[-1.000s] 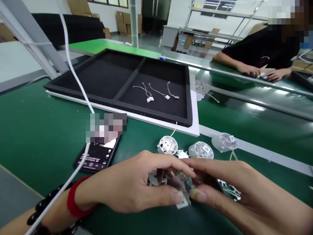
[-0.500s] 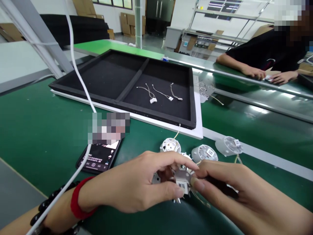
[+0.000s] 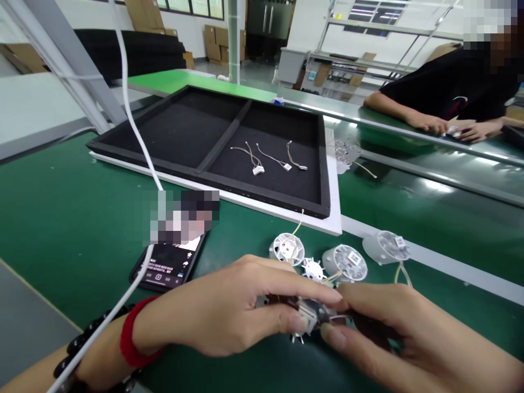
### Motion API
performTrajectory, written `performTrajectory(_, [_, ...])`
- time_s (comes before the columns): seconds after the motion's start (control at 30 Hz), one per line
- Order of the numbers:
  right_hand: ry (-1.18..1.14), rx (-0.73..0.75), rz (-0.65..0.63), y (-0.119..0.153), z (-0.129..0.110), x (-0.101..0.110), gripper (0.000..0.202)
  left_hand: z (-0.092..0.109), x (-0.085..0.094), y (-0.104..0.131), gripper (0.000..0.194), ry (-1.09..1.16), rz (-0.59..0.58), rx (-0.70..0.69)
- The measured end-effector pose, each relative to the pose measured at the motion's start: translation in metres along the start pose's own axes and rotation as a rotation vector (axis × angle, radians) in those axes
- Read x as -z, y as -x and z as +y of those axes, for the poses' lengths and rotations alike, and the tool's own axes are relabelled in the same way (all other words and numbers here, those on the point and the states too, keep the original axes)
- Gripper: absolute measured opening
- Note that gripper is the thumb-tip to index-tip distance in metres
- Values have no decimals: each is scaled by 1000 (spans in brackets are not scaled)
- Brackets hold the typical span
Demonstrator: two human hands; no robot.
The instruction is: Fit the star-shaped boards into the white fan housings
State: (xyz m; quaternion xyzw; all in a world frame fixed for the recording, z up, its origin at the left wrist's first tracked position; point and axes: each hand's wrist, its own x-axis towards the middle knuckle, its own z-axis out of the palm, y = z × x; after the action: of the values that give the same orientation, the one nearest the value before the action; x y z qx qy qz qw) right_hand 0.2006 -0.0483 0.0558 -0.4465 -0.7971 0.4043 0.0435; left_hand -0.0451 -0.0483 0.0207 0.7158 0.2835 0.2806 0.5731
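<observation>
My left hand point(image 3: 229, 311) is closed, thumb and fingers pinching a small part with a white label point(image 3: 310, 315). My right hand point(image 3: 393, 327) meets it from the other side, its thumb and fingertips closed at the part's edge, where a thin wire point(image 3: 341, 317) shows. Fingers hide most of the part. Just beyond the hands lie a small white spiked disc point(image 3: 314, 269) and a white round housing point(image 3: 286, 248) with a wire coming out. Another round housing point(image 3: 347, 263) with a label is beside them, and a third housing point(image 3: 385, 246) sits farther right.
A black divided tray point(image 3: 204, 170) holds several short wired connectors point(image 3: 258, 170). At left, a phone point(image 3: 164, 267) lies under a white cable point(image 3: 137, 131). Several clear rings and a wire point(image 3: 346, 152) lie right of the tray. Across the bench, a person's hands point(image 3: 470, 131) handle something small.
The labelled part has tilted and sunk lower between my hands, its face less visible. My right fingers have shifted slightly, and the spiked disc behind now shows more.
</observation>
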Motion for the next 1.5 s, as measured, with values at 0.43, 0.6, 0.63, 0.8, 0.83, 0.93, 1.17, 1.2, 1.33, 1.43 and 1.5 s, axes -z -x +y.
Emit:
performTrajectory(0.43, [-106, -139, 48, 8, 16, -8, 38, 0, -7, -1, 35, 14, 45, 92])
performTrajectory(0.6, [-270, -156, 38, 0, 0, 0, 36, -4, -8, -2, 33, 99, 147, 193])
performTrajectory(0.63, [-306, -158, 26, -1, -1, 2, 36, -5, -7, -2, 31, 137, 163, 211])
performTrajectory(0.8, [-399, -174, -20, -1, 1, 6, 30, -10, -2, -2, 30, 302, 177, 227])
performTrajectory(0.83, [-387, -167, -26, -1, 2, 5, 29, -11, -1, -2, 31, 314, 174, 234])
performTrajectory(0.93, [-335, -111, 2, -3, 3, 3, 33, -13, 0, -2, 29, 363, 182, 248])
performTrajectory(1.17, [-255, -49, 61, -5, 2, -2, 29, -14, 2, -3, 11, 418, 181, 253])
performTrajectory(1.2, [-251, -40, 71, -5, 2, -2, 28, -14, 2, -3, 11, 421, 182, 255])
performTrajectory(1.33, [-271, 12, 115, -5, 2, -4, 21, -14, 3, -4, 14, 487, 185, 246])
performTrajectory(1.43, [-282, 42, 155, -6, 0, -5, 21, -14, 3, -4, 14, 563, 175, 241])
performTrajectory(1.5, [-281, 25, 162, -7, -2, -6, 21, -14, 3, -4, 16, 599, 171, 248])
